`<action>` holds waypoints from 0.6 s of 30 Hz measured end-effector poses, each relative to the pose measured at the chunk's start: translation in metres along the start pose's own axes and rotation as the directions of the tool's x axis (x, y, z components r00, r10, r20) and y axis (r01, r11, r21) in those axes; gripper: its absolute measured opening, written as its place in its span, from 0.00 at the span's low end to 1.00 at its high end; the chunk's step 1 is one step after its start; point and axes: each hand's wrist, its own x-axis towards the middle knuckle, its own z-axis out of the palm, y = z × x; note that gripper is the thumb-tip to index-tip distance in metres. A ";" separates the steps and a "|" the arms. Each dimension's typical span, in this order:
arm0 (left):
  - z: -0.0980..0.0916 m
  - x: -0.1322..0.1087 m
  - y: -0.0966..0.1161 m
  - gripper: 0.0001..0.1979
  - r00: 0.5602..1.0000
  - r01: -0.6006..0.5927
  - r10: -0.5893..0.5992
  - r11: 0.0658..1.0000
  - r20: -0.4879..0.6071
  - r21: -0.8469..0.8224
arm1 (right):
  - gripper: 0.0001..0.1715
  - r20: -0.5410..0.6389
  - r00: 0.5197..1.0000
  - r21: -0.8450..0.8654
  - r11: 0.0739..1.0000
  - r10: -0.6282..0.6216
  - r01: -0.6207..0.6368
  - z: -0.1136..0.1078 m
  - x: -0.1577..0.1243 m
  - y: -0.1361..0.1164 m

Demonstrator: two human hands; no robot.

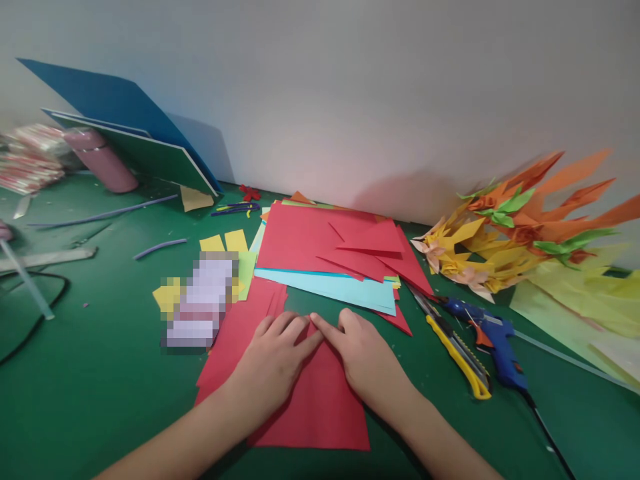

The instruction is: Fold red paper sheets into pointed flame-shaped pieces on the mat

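Left hand point(275, 353) and right hand point(369, 353) close together, fingers on red paper point(320, 420), far end. Can't tell if either's pinching.

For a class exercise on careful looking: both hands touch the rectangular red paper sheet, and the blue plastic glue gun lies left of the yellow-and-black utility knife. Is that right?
Not quite: the head view shows the blue plastic glue gun right of the yellow-and-black utility knife. The left hand and right hand do touch the rectangular red paper sheet.

Front red sheet's point(320, 417) matt, smooth ppr, w/ glue gun point(504, 353) & cutter hndl point(457, 357) in smooth plstc.
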 end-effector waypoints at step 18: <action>0.001 -0.001 0.001 0.21 0.996 0.014 -0.018 0.998 -0.085 -0.053 | 0.21 -0.048 0.998 0.109 0.993 0.045 -0.040 -0.001 -0.002 0.000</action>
